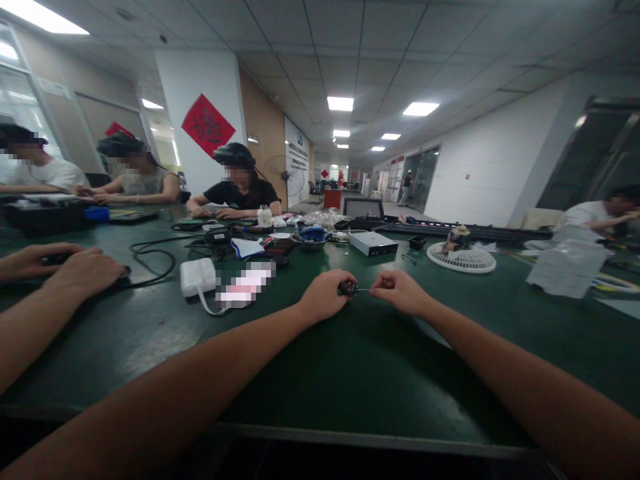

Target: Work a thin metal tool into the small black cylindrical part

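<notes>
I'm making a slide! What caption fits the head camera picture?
The left hand grips a small black-handled tool whose thin metal shaft reaches the closed right hand above a green worktable.

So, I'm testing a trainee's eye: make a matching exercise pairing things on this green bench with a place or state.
Things: 1 small dark-handled screwdriver; 2 power adapter; 3 metal bowl; 4 round fan guard.
States: A holds something blue; B held between left hand and right hand; C white, right of the hands; D white, cable trailing, left of the hands.
Pairs: 1-B, 2-D, 3-A, 4-C.
</notes>
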{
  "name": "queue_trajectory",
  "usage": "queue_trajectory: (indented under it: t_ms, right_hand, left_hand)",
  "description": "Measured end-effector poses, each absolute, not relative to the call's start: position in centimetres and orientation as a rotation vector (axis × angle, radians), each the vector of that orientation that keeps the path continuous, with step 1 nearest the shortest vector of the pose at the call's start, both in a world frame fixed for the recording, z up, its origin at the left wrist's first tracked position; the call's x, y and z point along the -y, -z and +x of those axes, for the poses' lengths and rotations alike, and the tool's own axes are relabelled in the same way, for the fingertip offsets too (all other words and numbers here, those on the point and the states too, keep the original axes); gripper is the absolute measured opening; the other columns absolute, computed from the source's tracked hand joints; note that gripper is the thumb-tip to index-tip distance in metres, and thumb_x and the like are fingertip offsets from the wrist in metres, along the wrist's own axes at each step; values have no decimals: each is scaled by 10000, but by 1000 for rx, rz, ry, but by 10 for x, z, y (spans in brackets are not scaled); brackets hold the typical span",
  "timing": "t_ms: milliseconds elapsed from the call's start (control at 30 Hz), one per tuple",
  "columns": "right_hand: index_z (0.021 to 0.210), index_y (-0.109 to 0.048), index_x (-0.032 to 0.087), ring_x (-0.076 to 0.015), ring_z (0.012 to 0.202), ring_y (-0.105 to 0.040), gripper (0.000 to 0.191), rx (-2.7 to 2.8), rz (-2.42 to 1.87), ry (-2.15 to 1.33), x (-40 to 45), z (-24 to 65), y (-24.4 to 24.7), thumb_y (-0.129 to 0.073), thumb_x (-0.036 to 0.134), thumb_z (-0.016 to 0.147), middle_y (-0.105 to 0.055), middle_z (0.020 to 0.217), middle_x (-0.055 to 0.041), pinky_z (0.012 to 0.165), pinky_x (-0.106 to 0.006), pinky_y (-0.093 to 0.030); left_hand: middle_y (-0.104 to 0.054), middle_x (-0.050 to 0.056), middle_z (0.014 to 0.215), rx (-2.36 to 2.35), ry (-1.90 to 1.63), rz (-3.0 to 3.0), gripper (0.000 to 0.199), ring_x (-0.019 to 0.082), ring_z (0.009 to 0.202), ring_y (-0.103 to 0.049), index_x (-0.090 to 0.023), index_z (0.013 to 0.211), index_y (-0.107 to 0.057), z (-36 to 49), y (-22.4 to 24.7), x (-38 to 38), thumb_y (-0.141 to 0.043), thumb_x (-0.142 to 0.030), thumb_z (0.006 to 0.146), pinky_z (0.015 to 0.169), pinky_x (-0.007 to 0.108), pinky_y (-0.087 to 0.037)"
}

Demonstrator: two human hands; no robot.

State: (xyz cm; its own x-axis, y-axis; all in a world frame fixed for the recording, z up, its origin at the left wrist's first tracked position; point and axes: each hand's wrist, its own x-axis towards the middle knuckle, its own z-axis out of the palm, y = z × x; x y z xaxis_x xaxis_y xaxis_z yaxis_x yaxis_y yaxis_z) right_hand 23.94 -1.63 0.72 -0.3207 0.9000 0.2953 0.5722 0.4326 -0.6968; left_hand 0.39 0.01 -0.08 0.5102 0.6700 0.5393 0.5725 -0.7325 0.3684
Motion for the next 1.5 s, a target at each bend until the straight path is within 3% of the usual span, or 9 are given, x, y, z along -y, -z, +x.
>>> queue_trajectory:
  t_ms: [167,433,533,667,800,933,1167,1367,1500]
  right_hand:
    - [739,-665,191,-164,635,-596,146,2119,-1346,-337,21,236,-11,-643,322,800,-670,679,-17,569,-261,-394]
    - [638,-587,199,-173,590,-542,330,2052,-1569,-18,25,238,-20,-559,416,884,-616,621,-35,560,-301,-324]
    - [674,-544,203,-161,602,-535,280,2074,-1442,-95,26,233,-16,-615,407,853,-611,650,-11,570,-288,-341]
    - [791,-595,193,-177,735,-626,185,2124,-1275,-450,28,220,-7,-685,354,805,-698,811,-14,658,-292,-431]
    - [754,-555,202,-191,790,-677,198,2137,-1146,-698,29,213,-3,-730,294,758,-740,870,-21,718,-319,-488]
    - [717,-480,219,-203,782,-695,290,2010,-1130,-638,25,219,-3,-765,276,714,-750,871,-26,704,-331,-510]
    - [746,-492,215,-192,743,-682,255,1935,-1089,-543,28,221,-6,-745,240,723,-734,832,-24,685,-311,-499]
    - [693,-506,205,-135,612,-535,235,2010,-1173,-271,32,218,-10,-739,222,716,-594,669,36,570,-269,-375]
    - [700,-494,208,-124,582,-493,286,1941,-1225,-419,25,220,-3,-770,284,687,-530,638,55,536,-260,-363]
  left_hand:
    - [-728,41,1075,-1155,-1029,2615,309,235,1008,-671,-235,1045,-717,3,-1,1,-695,-139,751,915,343,-528]
    - [-723,47,1110,-1248,-1174,2598,319,231,1039,-655,-225,1060,-731,-1,-2,-2,-639,-86,788,956,349,-505]
    - [-723,53,1113,-1311,-1172,2599,339,238,1041,-654,-223,1073,-731,-2,-1,-4,-650,-81,776,953,356,-502]
    - [-734,51,1077,-1411,-1100,2580,337,235,999,-673,-230,1064,-735,-3,2,-6,-653,-87,770,927,345,-514]
    - [-741,42,1069,-1415,-1066,2576,332,242,999,-680,-247,1065,-735,-3,4,-8,-674,-113,768,922,346,-520]
    - [-744,38,1093,-1261,-1032,2591,348,233,1011,-683,-233,1076,-734,-1,2,-7,-707,-123,746,930,324,-517]
    - [-757,21,1047,-920,-916,2636,327,210,964,-690,-230,1083,-725,5,-5,5,-751,-192,760,856,293,-518]
    - [-758,26,1047,-840,-873,2716,307,210,969,-692,-228,1092,-717,5,-7,9,-750,-215,787,865,298,-497]
    - [-756,31,1073,-771,-904,2768,292,200,994,-687,-213,1106,-711,4,-7,8,-708,-170,816,923,313,-475]
